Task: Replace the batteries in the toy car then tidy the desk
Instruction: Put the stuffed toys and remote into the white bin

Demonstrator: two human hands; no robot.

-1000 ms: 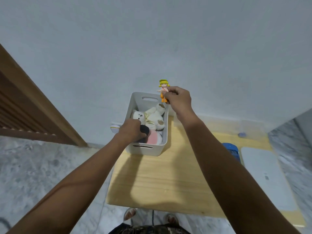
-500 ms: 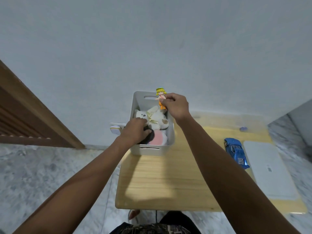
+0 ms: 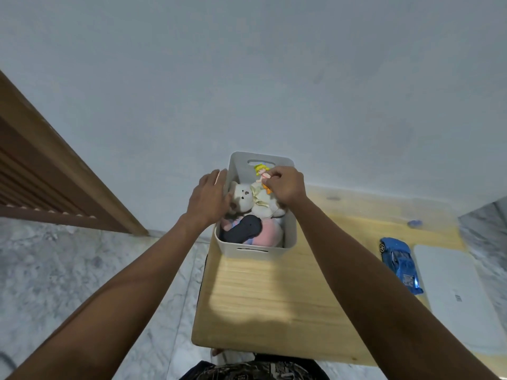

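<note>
A white storage bin (image 3: 253, 252) stands at the far left of the wooden desk (image 3: 274, 297). Inside lie a white plush bear (image 3: 244, 197), a pink plush (image 3: 267, 234) and a dark oblong object (image 3: 242, 231). My right hand (image 3: 286, 185) pinches a small yellow-haired doll figure (image 3: 262, 174) just above the bin's back end. My left hand (image 3: 210, 197) rests flat on the bin's left rim, fingers apart, touching the bear. The blue toy car (image 3: 400, 263) lies on the desk to the right, away from both hands.
A white flat slab (image 3: 455, 294) lies right of the car. A small blue bit (image 3: 414, 222) sits near the wall. A wooden louvred door (image 3: 41, 171) stands at the left, over marble floor (image 3: 82, 270). The wall is close behind the bin.
My left hand has let go of the dark object, which now lies in the bin, and has moved up to the bin's left rim. The doll has come lower, into the bin's back end.
</note>
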